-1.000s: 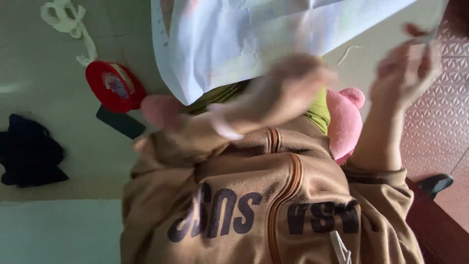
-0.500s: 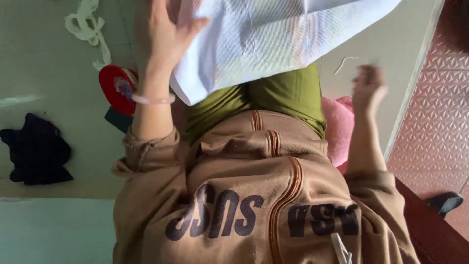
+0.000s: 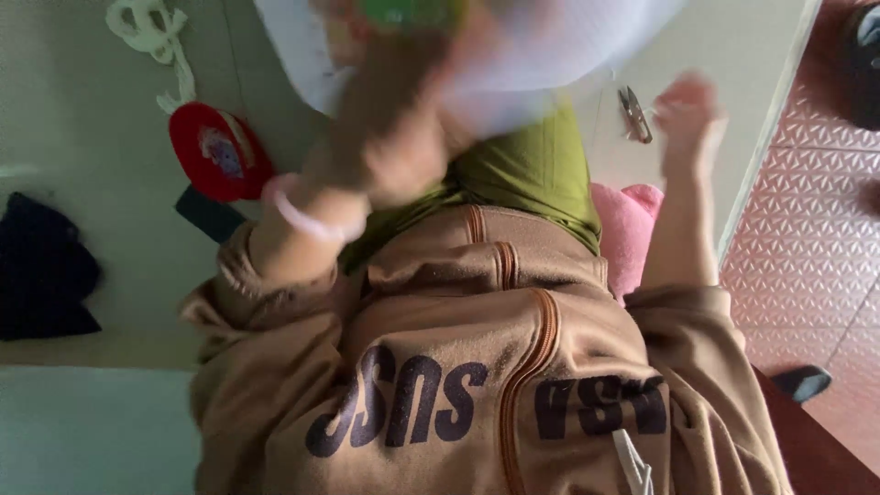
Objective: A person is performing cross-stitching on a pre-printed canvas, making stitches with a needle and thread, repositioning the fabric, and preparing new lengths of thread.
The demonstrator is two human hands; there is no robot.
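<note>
Since a moment ago the left hand [image 3: 394, 137] has swung across, blurred, gripping the white cloth [image 3: 550, 55], while the right hand [image 3: 687, 115] hovers open near the snips [image 3: 634, 112]; nothing looks finished.

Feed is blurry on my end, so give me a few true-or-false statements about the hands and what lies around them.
1. The left hand is up against the white cloth. True.
2. The right hand grips the small snips. False: its fingers are spread, and the snips lie beside it.
3. A red round item lies on the pale floor. True.
4. The pink soft thing lies beside the left arm. False: it is by the right arm.
</note>
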